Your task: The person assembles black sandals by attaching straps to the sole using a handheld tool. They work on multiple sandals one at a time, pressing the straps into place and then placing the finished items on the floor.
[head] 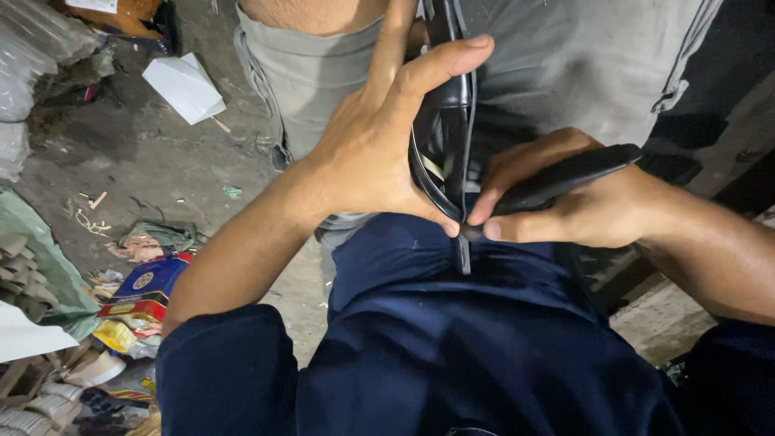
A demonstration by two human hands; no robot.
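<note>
Dark blue shirt fills the foreground; above it, left hand [375,153] wrapped round a black shoe sole [442,133] held against the lap, right hand [565,206] closed on a black-handled tool [565,178] whose tip meets the sole's edge. Edge work looks underway, extent unclear. Beyond: dusty concrete floor [153,161], white card [186,87], paper scraps [137,299].

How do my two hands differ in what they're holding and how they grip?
The left hand is spread wide, thumb stretched up along a black shoe piece; the right hand is curled tight round a black tool. The shoe piece stands on edge, while the tool lies nearly level, its tip at the piece's rim. Both hands are bare and meet over the lap.
</note>
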